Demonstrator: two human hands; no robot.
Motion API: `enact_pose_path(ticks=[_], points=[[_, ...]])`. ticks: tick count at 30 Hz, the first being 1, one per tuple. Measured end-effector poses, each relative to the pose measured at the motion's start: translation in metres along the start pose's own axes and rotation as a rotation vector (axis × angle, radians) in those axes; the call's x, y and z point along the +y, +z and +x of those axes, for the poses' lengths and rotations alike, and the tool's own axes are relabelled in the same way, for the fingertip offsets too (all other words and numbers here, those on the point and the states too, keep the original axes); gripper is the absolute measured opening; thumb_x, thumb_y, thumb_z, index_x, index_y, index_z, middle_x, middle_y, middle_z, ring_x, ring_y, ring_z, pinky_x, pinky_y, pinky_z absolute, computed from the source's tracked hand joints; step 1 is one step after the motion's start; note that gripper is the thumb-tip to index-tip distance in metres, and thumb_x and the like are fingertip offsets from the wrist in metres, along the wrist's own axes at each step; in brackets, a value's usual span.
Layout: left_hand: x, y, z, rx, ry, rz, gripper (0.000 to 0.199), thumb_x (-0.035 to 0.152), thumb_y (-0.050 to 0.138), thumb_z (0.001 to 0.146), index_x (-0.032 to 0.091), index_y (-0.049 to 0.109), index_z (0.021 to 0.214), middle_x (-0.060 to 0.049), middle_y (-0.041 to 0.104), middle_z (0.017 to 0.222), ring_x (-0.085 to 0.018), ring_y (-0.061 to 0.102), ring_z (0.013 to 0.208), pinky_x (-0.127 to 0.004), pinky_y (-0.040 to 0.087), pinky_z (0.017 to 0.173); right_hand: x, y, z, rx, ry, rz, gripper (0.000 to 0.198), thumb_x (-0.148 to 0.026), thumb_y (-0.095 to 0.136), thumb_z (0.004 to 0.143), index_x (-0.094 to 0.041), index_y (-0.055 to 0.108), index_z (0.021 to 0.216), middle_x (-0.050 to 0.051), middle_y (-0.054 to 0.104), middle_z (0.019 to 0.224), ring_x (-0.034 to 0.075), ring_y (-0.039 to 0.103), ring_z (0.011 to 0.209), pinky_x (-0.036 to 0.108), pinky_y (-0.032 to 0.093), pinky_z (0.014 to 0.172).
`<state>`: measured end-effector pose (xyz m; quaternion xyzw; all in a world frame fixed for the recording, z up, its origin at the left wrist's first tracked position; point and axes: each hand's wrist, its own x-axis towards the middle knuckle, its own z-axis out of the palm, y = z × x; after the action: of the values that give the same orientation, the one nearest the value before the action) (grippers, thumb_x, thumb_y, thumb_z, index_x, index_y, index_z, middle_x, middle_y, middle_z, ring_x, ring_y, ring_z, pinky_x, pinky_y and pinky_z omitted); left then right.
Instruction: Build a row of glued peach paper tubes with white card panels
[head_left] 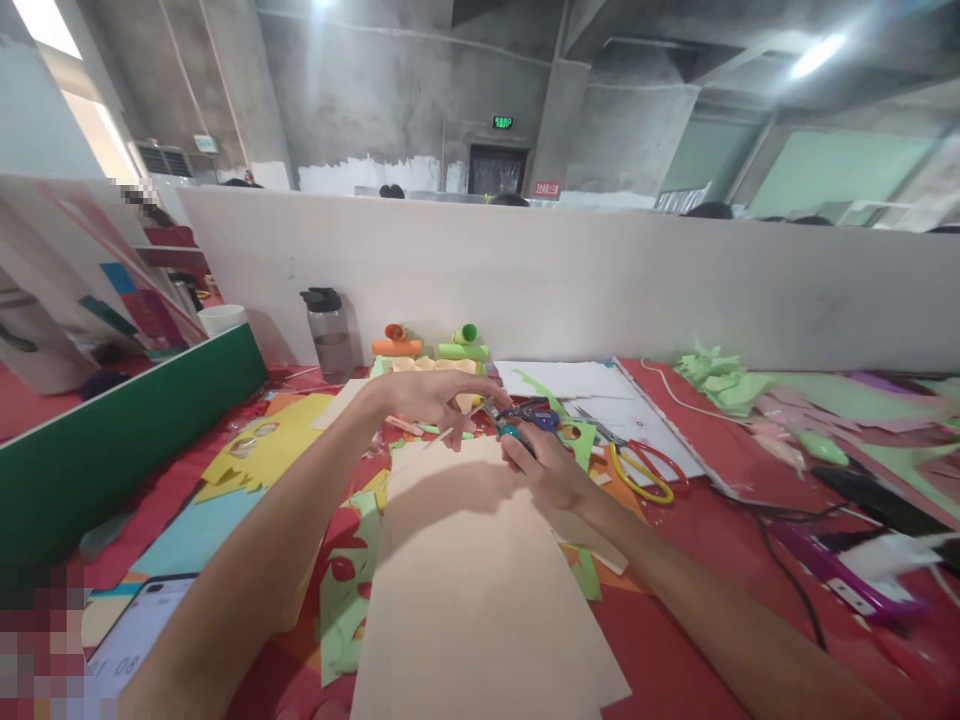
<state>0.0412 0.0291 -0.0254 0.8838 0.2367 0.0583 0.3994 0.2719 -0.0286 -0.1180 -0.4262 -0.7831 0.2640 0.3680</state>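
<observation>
My right hand [551, 465] is closed around a small teal tool with a metal end [510, 430]; its exact kind is too small to make out. Reaching in from the left, my left hand [435, 398] hovers over the far edge of the paper, fingers apart, with the forefinger stretched close to the tool's metal end. Whether that finger touches it, I cannot tell. Below both hands lies a stack of pale cream paper [465, 580]. Just beyond my right hand is a dark blue object [536, 412], partly hidden. Scissors [645, 470] with yellow and red handles lie to the right.
Orange paper rolls [397, 347] and green paper rolls [463, 350] stand at the back beside a water bottle [330, 335]. Yellow paper scraps [262, 445] and a phone [139, 630] lie left, near a green divider [135, 440]. A purple power strip [840, 580] with cables sits right.
</observation>
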Motion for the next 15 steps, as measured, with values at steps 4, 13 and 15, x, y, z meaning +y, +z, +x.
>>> enact_pose_path(ticks=[4,13,15], points=[[0.0,0.0,0.001,0.012,-0.002,0.011,0.061,0.015,0.06,0.081,0.032,0.048,0.139,-0.008,0.066,0.123,-0.019,0.073,0.072,-0.028,0.054,0.062,-0.001,0.0,0.0,0.018,0.014,-0.002,0.035,-0.049,0.046,0.096,-0.021,0.059,0.08,0.001,0.058,0.07,0.02,0.055,0.074,0.032,0.043,0.075],[0.007,0.005,0.006,0.135,0.062,0.073,0.049,0.026,0.053,0.091,0.03,0.05,0.14,-0.006,0.073,0.092,-0.018,0.071,0.068,-0.026,0.049,0.055,0.001,-0.014,0.003,-0.018,-0.021,0.128,0.038,-0.048,0.045,0.098,-0.024,0.055,0.125,0.008,0.063,0.121,0.027,0.055,0.113,0.042,0.038,0.1],[0.006,0.008,0.009,0.138,0.095,0.057,0.051,0.026,0.052,0.092,0.027,0.046,0.143,-0.005,0.073,0.081,-0.018,0.07,0.067,-0.027,0.049,0.057,0.004,-0.017,0.004,0.012,-0.049,0.071,0.038,-0.048,0.044,0.098,-0.022,0.057,0.123,0.009,0.064,0.118,0.028,0.057,0.11,0.042,0.039,0.097]])
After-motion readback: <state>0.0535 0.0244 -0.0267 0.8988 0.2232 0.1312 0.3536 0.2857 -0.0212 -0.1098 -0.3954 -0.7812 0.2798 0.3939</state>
